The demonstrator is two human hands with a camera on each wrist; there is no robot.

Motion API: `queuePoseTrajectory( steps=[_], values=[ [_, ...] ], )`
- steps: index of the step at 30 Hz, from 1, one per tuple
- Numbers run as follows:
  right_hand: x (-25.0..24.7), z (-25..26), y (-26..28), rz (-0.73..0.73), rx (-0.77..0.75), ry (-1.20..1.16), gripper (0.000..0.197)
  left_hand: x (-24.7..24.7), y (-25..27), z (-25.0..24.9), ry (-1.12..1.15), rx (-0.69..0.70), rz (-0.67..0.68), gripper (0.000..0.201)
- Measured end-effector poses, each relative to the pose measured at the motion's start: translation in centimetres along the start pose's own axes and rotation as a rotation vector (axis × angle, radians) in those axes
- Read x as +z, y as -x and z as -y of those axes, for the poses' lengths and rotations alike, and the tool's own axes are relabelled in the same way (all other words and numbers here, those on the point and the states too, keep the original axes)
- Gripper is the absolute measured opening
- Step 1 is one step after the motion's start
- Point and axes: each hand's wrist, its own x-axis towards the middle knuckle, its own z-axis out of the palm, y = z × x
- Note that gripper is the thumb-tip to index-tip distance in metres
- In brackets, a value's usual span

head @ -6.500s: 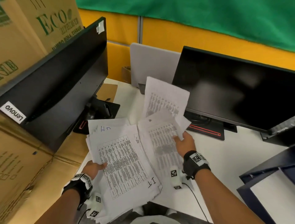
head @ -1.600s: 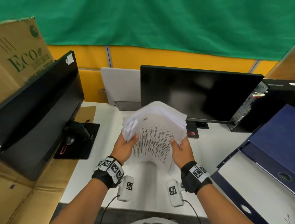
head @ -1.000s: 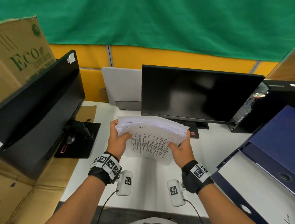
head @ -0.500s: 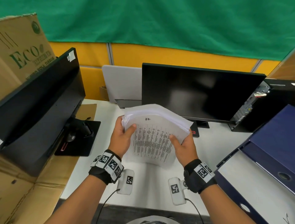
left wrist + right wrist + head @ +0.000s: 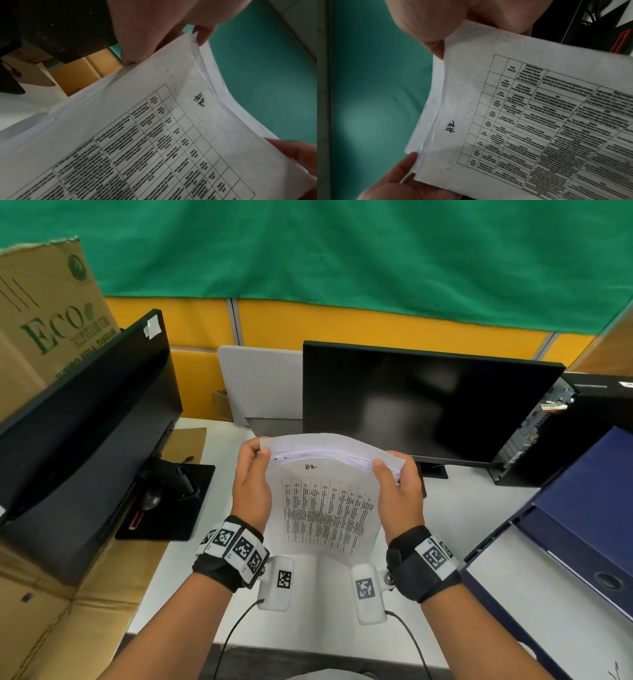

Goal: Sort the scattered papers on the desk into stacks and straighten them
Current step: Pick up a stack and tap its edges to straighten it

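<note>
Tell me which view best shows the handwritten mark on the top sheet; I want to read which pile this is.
The left wrist view: the handwritten mark is large and sharp, reading "HR". The right wrist view shows it clearly too, but inverted. In the head view it is tiny.

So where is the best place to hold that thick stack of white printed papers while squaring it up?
Probably by its two short side edges near the top, one hand from each side, as the left hand and right hand grip the stack of white printed papers now: it stands upright and loose sheets bow.
</note>
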Motion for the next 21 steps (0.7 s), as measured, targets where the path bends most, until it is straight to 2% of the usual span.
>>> queuePoseTrajectory(
  steps=[5, 10, 12, 16, 18, 21],
  values=[
    [0.08, -0.04, 0.26, -0.026, -0.007, 0.018, 0.003, -0.17, 0.19, -0.09, -0.022, 0.019, 0.005, 0.026],
    [0.07, 0.07, 0.44, -0.041, 0.029, 0.035, 0.010, 0.03, 0.21, -0.28, -0.021, 0.019, -0.020, 0.026],
    [0.03, 0.01, 0.51, -0.049, 0.024, 0.039, 0.017, 0.09, 0.25, -0.44, -0.017, 0.057, -0.029, 0.031],
    [0.16, 0.34, 0.69, -0.065, 0.025, 0.060, 0.049, 0.08, 0.35, -0.75, -0.020, 0.120, -0.079, 0.041],
    [0.17, 0.44, 0.66, -0.079, 0.032, 0.081, 0.045, 0.26, 0.15, -0.77, 0.000, 0.105, -0.111, 0.035],
    [0.03, 0.26, 0.56, -0.093, 0.026, 0.124, 0.023, 0.43, -0.02, -0.69, -0.001, 0.093, -0.155, 0.021]
  ],
)
